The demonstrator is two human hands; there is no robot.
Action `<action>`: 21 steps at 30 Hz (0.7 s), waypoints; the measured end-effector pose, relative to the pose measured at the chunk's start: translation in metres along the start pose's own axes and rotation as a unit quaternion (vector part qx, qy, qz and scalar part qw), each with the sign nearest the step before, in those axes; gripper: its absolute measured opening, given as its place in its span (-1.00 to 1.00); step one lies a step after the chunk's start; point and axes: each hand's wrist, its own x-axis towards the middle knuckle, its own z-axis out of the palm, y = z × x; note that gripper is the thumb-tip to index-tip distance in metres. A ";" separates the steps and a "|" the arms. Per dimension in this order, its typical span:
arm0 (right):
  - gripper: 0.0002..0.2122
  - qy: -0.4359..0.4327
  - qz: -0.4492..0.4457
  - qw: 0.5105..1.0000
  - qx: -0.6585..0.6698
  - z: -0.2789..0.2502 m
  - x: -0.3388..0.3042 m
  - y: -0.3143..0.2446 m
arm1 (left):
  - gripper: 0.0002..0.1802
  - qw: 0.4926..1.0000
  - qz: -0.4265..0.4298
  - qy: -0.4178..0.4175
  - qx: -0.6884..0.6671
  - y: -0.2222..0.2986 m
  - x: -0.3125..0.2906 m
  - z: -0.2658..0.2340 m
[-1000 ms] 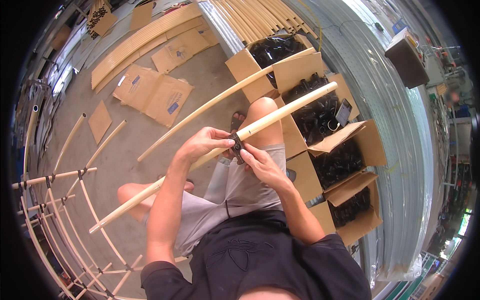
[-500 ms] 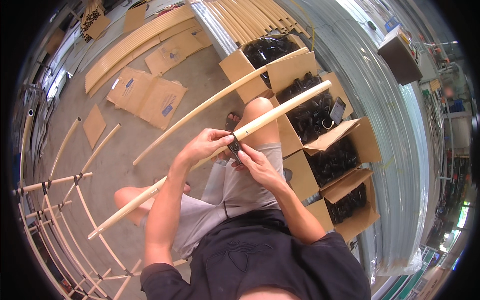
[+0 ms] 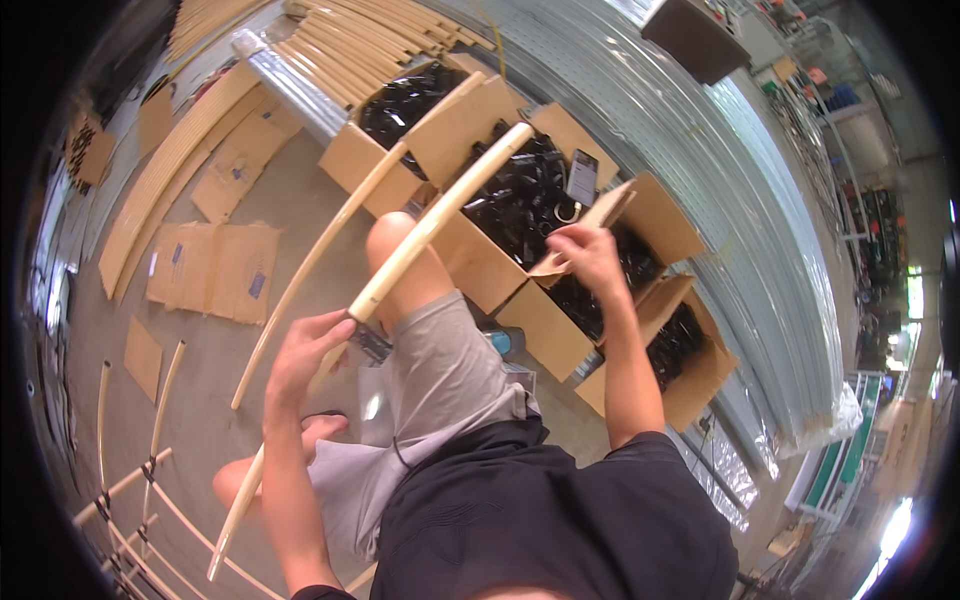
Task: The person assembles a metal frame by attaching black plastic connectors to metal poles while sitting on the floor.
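My left hand (image 3: 305,355) is closed round a long cream-coloured tube (image 3: 440,218) that slants from lower left to upper right across my legs. Beside its fingertips a black pipe joint (image 3: 369,342) sits at the tube; part of it is hidden. Out to the right, my right hand (image 3: 588,255) is above the cardboard boxes, next to a raised cardboard flap (image 3: 600,212). Its fingers are bent and slightly apart, with nothing visible in them. Black plastic pieces (image 3: 515,205) fill the box just left of that hand, and more black pieces (image 3: 575,305) lie below it.
A phone (image 3: 582,178) with a cable rests on the box's far side. Another cream tube (image 3: 315,262) slants left of my knee. A frame of jointed tubes (image 3: 150,468) stands at lower left. Flattened cardboard (image 3: 215,270) lies on the floor. Long wrapped metal lengths (image 3: 740,250) run along the right.
My right hand has left the black joint and moved right, over the boxes. My left hand stays on the tube. The whole view has turned and shifted toward the boxes.
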 end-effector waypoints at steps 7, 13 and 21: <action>-0.91 0.173 0.230 0.956 -0.050 -0.102 -0.019 0.186 | -0.52 0.999 0.003 0.021 -0.035 -0.003 -0.003 0.005; -0.59 0.084 0.144 0.925 -0.340 -0.003 -0.027 0.262 | -0.50 0.999 -0.003 0.035 -0.003 0.004 -0.008 0.016; -0.60 0.020 0.053 0.947 -0.316 0.001 -0.010 0.268 | -0.47 0.999 -0.007 -0.009 -0.032 0.009 0.000 0.006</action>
